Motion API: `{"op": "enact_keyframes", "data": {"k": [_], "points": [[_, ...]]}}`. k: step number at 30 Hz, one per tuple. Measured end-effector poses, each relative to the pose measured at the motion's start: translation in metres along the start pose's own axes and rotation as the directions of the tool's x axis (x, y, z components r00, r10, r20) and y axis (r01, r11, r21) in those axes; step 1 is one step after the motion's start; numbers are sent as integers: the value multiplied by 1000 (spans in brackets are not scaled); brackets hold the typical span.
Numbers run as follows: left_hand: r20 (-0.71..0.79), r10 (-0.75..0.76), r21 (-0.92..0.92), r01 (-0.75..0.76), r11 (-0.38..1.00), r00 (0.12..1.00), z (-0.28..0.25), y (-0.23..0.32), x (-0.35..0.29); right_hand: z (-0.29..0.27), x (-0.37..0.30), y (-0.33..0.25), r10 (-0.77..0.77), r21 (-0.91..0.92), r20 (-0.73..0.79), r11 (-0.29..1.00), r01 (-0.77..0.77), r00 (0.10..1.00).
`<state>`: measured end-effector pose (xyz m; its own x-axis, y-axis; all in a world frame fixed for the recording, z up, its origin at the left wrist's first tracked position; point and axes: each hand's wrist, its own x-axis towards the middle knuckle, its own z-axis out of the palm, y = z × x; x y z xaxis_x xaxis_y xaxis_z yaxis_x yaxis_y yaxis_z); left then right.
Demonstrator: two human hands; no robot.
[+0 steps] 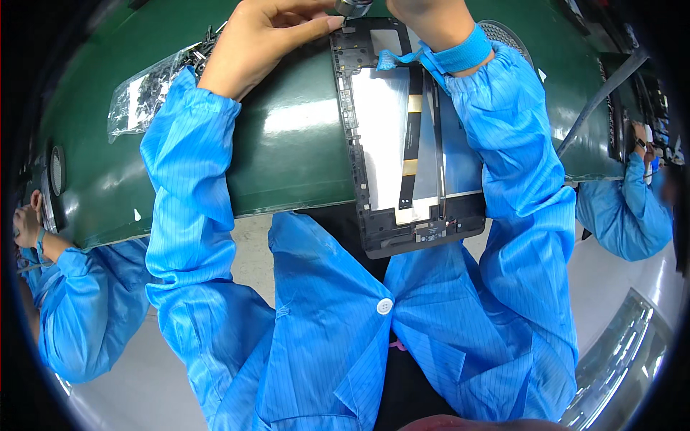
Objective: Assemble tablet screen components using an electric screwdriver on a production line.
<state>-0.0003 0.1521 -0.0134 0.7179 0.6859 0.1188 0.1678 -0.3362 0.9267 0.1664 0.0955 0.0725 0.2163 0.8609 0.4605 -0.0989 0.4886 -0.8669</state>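
An opened tablet (460, 227) with a black frame overhangs the table's near edge, its inside facing up. A silver panel (379, 136) and a black flex cable (410, 144) with yellowish tape show in it. My left hand (262, 36) is at its far left corner, thumb and finger closing in beside a metal tool tip; what they pinch is too small to make out. My right hand (435, 21), with a blue wrist strap (463, 54), is curled by the cylindrical metal nose of what looks like a screwdriver (353, 7). The top edge cuts off its fingers.
A clear plastic bag (147, 93) and a pile of small black parts (205, 47) lie left on the green table (295, 172). Behind my right wrist is a round perforated grille (503, 36). Co-workers' blue sleeves (93, 302) show on both sides.
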Motion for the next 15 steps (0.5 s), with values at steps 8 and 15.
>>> {"op": "enact_keyframes", "data": {"k": [8, 15], "points": [[-23, -195, -72, 193, 979, 981, 0, 29, -3, 2, 1, 10, 0, -108, 27, 994, 3, 1000], [37, -191, -203, 195, 960, 981, -6, 20, -2, 11, 1, 8, 17, -29, -33, 999, -18, 999]]}}
